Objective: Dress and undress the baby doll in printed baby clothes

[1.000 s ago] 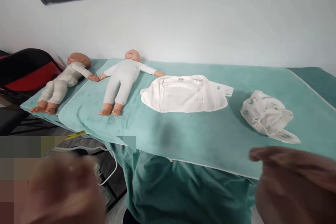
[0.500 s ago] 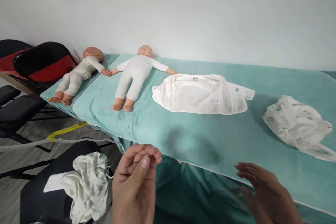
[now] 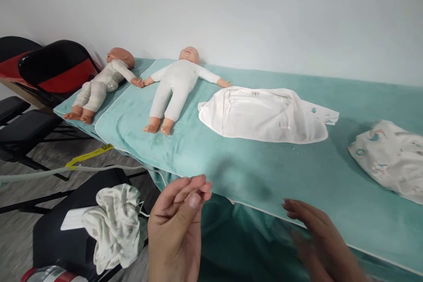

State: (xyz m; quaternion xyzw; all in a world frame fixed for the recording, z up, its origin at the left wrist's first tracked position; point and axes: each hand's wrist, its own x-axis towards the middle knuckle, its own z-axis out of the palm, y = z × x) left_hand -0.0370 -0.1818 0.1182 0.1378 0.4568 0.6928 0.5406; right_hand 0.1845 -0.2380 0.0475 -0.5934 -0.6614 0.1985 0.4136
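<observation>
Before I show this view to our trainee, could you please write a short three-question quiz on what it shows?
1. Count: how many dolls lie on the green-covered table?
2. True or false: the left hand and the right hand are apart, not touching each other.
3. Short answer: what lies between the dolls and the bundled printed cloth at the picture's right edge?

Key:
1. Two.
2. True.
3. The spread white cloth.
</observation>
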